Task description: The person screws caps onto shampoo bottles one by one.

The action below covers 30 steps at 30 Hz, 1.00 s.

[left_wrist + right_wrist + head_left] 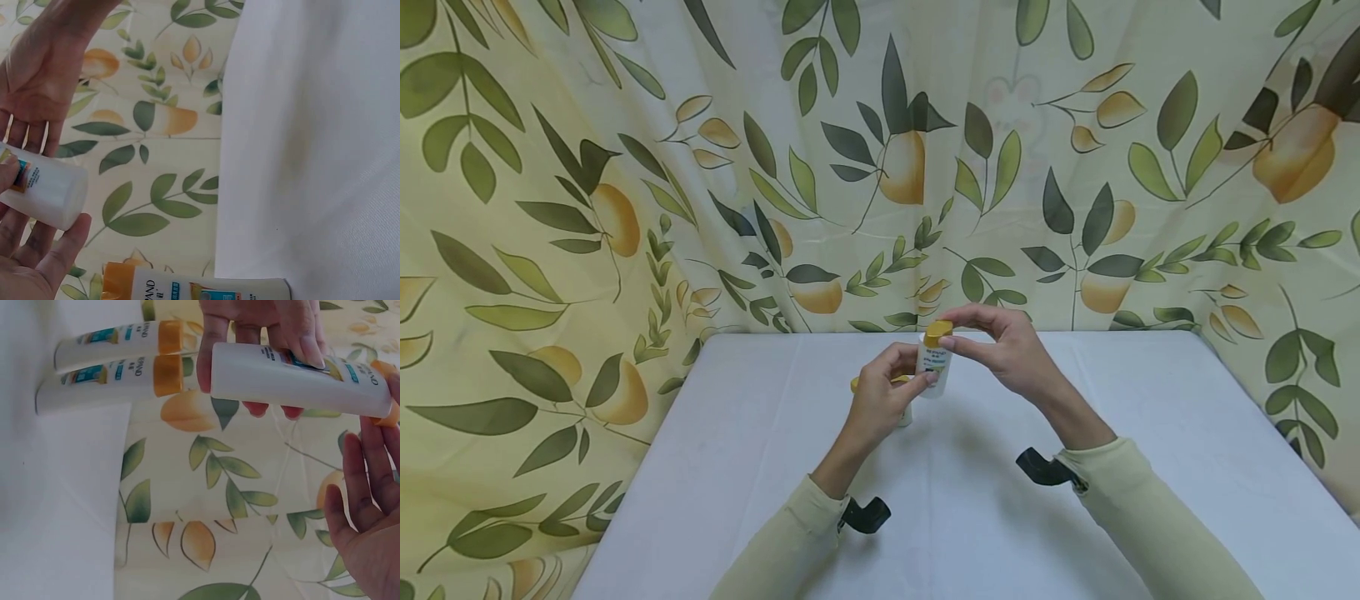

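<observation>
My left hand [878,393] grips a white shampoo bottle [933,364] around its lower body, with the thumb across the label. It is raised above the white table, cap end up. Thumb and fingers of my right hand [1009,352] pinch its orange-yellow cap [937,332]. In the right wrist view the held bottle [300,378] appears sideways between both hands. Two matching bottles, a nearer one [94,384] and another [109,345] close beside it, stand on the table. From the head camera they are mostly hidden behind my left hand.
The white-covered table [1150,400] reaches back to a curtain [865,167] printed with leaves and fruit. Black wrist-camera mounts, one at the left sleeve [867,515] and one at the right sleeve [1043,467], stick out over the tabletop.
</observation>
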Tool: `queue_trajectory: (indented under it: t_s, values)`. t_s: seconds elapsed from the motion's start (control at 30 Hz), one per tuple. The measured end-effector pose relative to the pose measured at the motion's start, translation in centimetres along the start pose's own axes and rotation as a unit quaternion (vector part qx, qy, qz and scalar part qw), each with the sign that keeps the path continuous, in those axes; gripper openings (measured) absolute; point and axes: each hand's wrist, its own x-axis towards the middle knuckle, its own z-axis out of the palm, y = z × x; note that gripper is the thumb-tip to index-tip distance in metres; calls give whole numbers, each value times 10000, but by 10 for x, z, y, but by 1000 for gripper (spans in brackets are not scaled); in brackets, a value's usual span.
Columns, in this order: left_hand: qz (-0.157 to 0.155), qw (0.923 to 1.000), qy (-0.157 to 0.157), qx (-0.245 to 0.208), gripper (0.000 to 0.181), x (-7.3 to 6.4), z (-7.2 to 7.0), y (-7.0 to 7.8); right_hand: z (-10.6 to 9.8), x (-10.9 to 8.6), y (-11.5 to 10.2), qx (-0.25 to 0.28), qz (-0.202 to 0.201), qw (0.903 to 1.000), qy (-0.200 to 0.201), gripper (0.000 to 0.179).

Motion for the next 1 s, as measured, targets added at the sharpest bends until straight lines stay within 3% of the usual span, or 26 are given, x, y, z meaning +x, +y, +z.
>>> queue_trajectory:
  t_s: [0.57,0.83,1.0]
  values:
    - [31,9999,156,-38,33,-1,3,-1,7,-1,-4,-96,16,9994,325,26]
    - [120,9999,25,-56,30,-1,3,-1,8,0,-4,-79,79,9999,45,25]
    - [238,9997,-1,-82,29,-1,3,-1,8,1,-2,-151,-127,9997,163,21]
